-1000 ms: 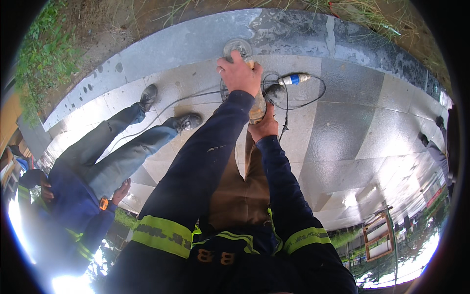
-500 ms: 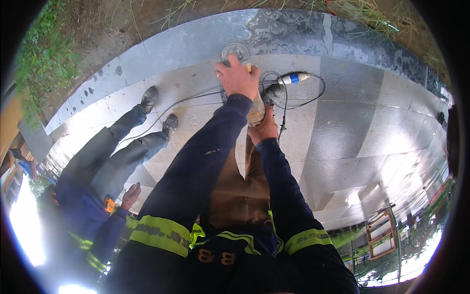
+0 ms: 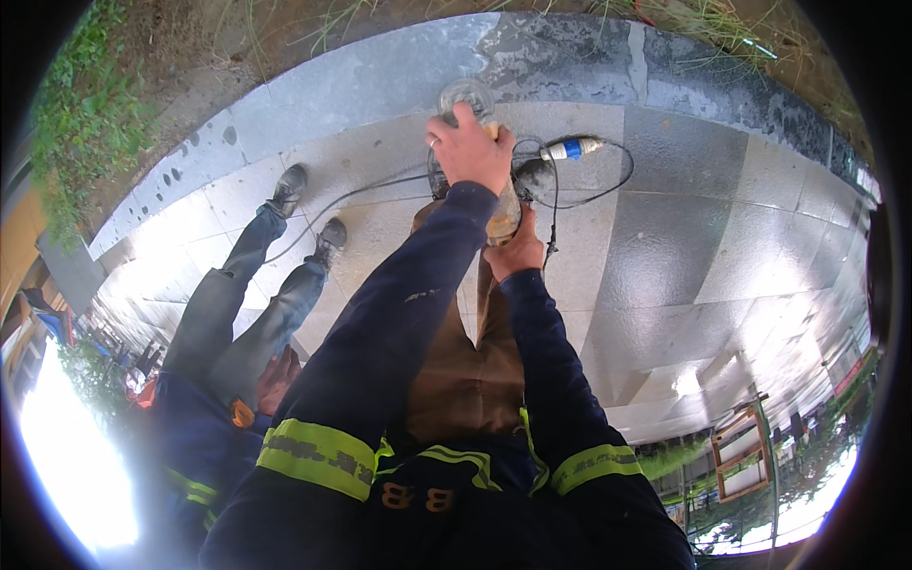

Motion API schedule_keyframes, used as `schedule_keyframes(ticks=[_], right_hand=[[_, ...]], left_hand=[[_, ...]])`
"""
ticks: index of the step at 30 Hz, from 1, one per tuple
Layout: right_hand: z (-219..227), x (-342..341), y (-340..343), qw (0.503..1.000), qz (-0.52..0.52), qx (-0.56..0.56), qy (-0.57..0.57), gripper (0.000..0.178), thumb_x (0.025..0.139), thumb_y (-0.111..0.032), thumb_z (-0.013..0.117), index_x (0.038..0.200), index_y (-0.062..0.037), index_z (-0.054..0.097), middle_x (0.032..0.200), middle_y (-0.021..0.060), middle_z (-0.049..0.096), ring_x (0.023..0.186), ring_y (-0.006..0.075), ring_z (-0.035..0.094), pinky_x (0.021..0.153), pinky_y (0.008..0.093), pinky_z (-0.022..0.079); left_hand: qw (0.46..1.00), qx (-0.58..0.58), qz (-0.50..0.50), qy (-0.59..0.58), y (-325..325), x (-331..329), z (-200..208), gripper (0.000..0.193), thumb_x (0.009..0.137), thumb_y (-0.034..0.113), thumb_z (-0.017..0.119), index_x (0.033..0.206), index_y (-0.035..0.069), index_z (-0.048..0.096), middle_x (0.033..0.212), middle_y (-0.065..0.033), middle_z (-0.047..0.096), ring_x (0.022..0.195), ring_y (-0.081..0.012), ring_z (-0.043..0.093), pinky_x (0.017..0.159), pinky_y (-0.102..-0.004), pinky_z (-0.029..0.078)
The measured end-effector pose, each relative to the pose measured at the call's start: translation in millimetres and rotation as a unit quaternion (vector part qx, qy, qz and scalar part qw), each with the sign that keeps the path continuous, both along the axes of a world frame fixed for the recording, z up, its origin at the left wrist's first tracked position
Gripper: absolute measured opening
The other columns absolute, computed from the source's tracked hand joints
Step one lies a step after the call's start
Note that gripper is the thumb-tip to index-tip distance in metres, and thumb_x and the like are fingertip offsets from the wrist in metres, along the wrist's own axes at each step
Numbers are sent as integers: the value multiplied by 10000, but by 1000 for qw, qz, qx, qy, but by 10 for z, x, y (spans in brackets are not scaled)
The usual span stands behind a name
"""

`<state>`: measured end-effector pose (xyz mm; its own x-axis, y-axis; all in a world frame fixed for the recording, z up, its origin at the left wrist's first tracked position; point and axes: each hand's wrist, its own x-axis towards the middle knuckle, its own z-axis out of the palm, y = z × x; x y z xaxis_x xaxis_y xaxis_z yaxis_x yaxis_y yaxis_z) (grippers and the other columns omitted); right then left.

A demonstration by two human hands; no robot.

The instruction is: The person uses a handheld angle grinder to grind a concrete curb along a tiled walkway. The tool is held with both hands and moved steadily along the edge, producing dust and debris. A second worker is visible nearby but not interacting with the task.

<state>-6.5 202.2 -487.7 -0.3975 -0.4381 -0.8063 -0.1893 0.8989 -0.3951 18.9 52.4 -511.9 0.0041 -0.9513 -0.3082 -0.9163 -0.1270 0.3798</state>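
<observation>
Both my hands hold a power grinder over the grey stone paving. My left hand grips its front end, just behind the round disc guard that sits at the edge of the darker kerb stones. My right hand is closed around the yellowish rear body. A black cable loops beside the tool to a blue and white plug. My brown trousers show beneath my arms.
A co-worker in dark work clothes with reflective bands stands to my left, boots close to the cable run. Bare soil and grass lie beyond the kerb. A wooden frame stands at lower right.
The co-worker's nearer foot has drawn back to the left and their body has shifted. My hands and the grinder stay in nearly the same place.
</observation>
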Motion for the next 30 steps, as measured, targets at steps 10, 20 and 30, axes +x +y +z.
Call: schedule_keyframes(ticks=[10, 20, 30], right_hand=[[18, -13, 5, 1000, 10, 7, 0, 756, 687, -93, 644, 1366, -192, 327, 967, 257, 676, 943, 469, 634, 814, 511, 514], [29, -4, -73, 999, 11, -41, 0, 783, 670, -86, 644, 1379, -157, 319, 973, 275, 669, 956, 473, 630, 832, 505, 515], [-13, 127, -10, 999, -6, -31, -20, 775, 675, -92, 649, 1377, -184, 333, 985, 260, 676, 962, 467, 632, 833, 503, 513]], left_hand=[[999, -51, 7, 5, -12, 4, 24, 505, 718, 237, 748, 1054, -11, 463, 1023, -308, 432, 996, -485, 437, 894, -543, 384], [999, -31, 2, -17, -68, -32, 28, 526, 713, 234, 757, 1083, -2, 466, 1040, -311, 430, 994, -514, 453, 884, -538, 413], [999, -18, 0, -38, -14, 95, 14, 517, 718, 230, 762, 1077, 7, 464, 1060, -306, 416, 996, -512, 454, 856, -530, 425]])
